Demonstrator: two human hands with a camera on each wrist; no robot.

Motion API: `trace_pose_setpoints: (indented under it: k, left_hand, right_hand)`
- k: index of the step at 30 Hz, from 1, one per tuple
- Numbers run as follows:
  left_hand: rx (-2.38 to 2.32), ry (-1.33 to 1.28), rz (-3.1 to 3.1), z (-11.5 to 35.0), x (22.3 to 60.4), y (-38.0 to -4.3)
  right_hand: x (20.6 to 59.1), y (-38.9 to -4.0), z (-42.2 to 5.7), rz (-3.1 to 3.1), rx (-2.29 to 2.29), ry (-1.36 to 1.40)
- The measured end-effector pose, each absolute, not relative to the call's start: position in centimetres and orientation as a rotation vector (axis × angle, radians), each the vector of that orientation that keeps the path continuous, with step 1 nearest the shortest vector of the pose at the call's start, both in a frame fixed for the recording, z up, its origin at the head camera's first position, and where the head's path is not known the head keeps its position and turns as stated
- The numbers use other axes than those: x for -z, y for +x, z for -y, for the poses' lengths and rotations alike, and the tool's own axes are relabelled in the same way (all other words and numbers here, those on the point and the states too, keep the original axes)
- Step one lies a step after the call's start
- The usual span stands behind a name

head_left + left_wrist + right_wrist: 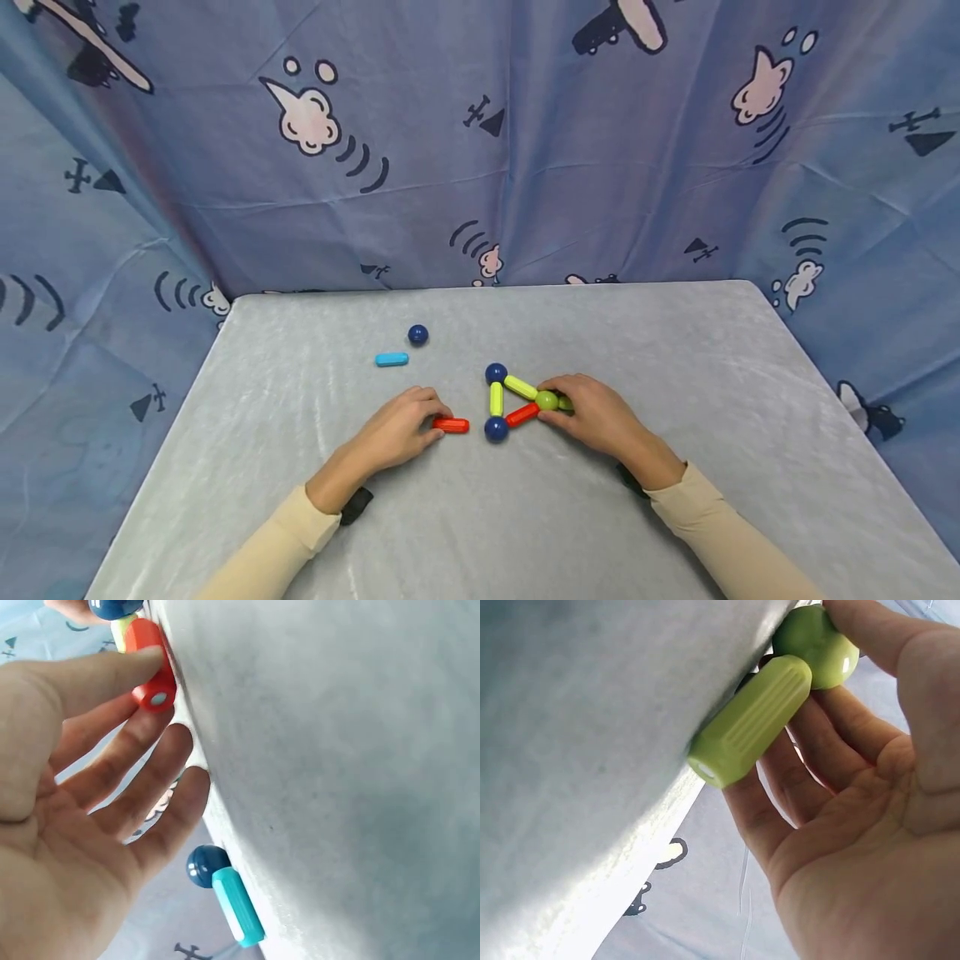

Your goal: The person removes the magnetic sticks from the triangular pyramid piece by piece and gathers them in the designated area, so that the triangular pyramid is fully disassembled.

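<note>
My left hand (405, 427) pinches a red magnetic rod (454, 426) between thumb and fingers; its near end shows in the left wrist view. To the right lies a triangle of two dark blue balls, a green ball (547, 400), two yellow-green rods and a second red rod (522, 415). My right hand (596, 414) grips the green ball, thumb on one side and fingers on the other. From that ball a further green rod (754, 720) points back toward the palm, partly hidden in the head view. A gap separates the left red rod from the lower blue ball (497, 429).
Behind the left hand lie a light blue rod (392, 359) and a loose dark blue ball (417, 335). A pale cloth covers the table (247, 400). Patterned blue curtains (420, 167) hang behind the table and at both sides.
</note>
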State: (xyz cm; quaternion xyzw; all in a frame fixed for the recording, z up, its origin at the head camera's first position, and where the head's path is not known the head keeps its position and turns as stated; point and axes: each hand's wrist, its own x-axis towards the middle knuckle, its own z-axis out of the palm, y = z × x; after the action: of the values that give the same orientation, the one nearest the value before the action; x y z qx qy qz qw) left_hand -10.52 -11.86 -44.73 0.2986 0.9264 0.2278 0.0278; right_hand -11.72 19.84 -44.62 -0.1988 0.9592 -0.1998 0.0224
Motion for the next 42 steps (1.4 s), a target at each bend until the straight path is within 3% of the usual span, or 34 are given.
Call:
trace_pose_setpoints:
  k: [42]
  left_hand:
    - [-0.76, 0.389, -2.987, 18.9, 44.2, -16.2]
  right_hand:
    - [44.6, -11.6, -19.9, -2.964, 0.63, -0.595]
